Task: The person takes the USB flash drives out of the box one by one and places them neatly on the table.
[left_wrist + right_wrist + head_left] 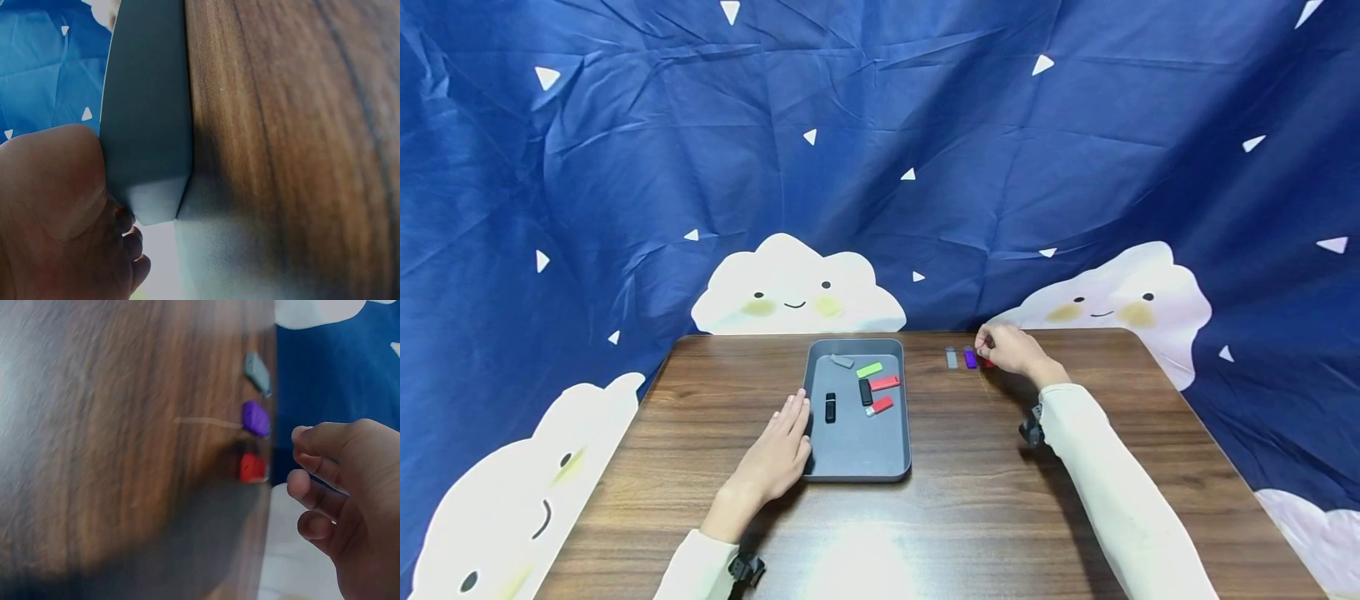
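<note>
The left hand (775, 454) lies flat on the surface (985, 500), its straight fingers against the grey tray (857, 467). The right hand (1011, 350) hovers with loosely curled fingers, holding nothing, just beside the red drive (253, 467).

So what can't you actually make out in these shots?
- Red drive: head view, mostly behind the right hand; right wrist view, blurred, touching or not unclear.
- Tray contents: left wrist view shows only the outer wall.
- Left hand: left wrist view, fingertips hidden by the tray corner.
</note>
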`<state>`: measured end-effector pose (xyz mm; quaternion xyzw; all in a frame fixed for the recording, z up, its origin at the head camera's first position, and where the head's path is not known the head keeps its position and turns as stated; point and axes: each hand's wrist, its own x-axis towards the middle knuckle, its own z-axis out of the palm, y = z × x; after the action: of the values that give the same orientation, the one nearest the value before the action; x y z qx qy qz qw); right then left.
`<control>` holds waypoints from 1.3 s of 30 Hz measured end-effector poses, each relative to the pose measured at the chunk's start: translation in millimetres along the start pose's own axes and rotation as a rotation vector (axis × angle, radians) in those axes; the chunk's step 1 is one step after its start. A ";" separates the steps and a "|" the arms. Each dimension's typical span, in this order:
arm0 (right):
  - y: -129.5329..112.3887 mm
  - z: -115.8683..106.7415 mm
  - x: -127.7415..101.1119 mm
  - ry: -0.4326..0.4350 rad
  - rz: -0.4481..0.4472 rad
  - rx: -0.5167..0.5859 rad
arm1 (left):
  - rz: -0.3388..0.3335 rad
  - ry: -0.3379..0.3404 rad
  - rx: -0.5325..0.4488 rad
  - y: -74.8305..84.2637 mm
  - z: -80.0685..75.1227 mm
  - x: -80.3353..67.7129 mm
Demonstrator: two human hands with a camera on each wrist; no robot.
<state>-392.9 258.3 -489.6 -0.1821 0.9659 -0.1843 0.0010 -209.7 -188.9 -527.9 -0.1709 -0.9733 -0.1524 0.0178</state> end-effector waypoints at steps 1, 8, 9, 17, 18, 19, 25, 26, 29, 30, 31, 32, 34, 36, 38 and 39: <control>-4.1 -1.9 1.3 -0.001 -0.014 -0.004 | 0.000 -0.001 0.000 -0.1 -0.2 0.0; -42.2 -9.4 10.1 0.007 -0.122 -0.024 | 0.001 -0.002 -0.001 0.2 -1.3 -0.5; -48.0 -9.2 11.7 0.009 -0.137 -0.023 | 0.001 -0.002 0.001 0.1 -1.2 -0.6; -98.3 -8.3 20.1 -0.005 -0.202 -0.059 | 0.003 0.005 0.012 0.1 -1.2 -0.7; -104.7 -7.9 21.3 -0.008 -0.211 -0.062 | 0.002 0.005 0.012 0.0 -1.2 -0.9; -110.9 -7.5 22.7 -0.009 -0.220 -0.063 | 0.000 0.005 0.014 -0.2 -1.3 -1.0; -145.8 -3.6 32.4 -0.016 -0.267 -0.047 | -0.001 0.010 0.010 -1.0 -0.4 -1.7; -151.0 -2.6 34.1 -0.021 -0.275 -0.046 | -0.001 0.012 0.011 -1.2 0.0 -1.6; -165.4 0.4 39.6 -0.037 -0.298 -0.046 | 0.000 0.018 0.012 -2.0 0.8 -1.2; -170.0 1.4 41.4 -0.039 -0.302 -0.049 | -0.001 0.017 0.009 -2.0 0.8 -1.3; -174.1 2.7 43.4 -0.042 -0.305 -0.052 | 0.001 0.016 0.006 -2.0 0.8 -1.4; -178.1 3.9 45.1 -0.044 -0.307 -0.053 | 0.003 0.015 0.001 -2.0 0.7 -1.6; -185.7 6.4 48.2 -0.046 -0.312 -0.054 | 0.007 0.017 -0.007 -1.7 0.4 -2.0; -192.2 9.5 51.2 -0.049 -0.319 -0.056 | 0.012 0.023 -0.009 -2.1 1.1 -2.5; -197.6 13.2 54.2 -0.052 -0.325 -0.052 | 0.014 0.028 -0.011 -2.3 1.2 -2.6; -199.6 15.6 55.8 -0.053 -0.326 -0.049 | 0.012 0.027 -0.009 -2.4 1.2 -2.5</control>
<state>-373.7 60.4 -429.4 -0.3412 0.9273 -0.1535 -0.0081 -208.2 -191.5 -529.9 -0.1748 -0.9712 -0.1588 0.0309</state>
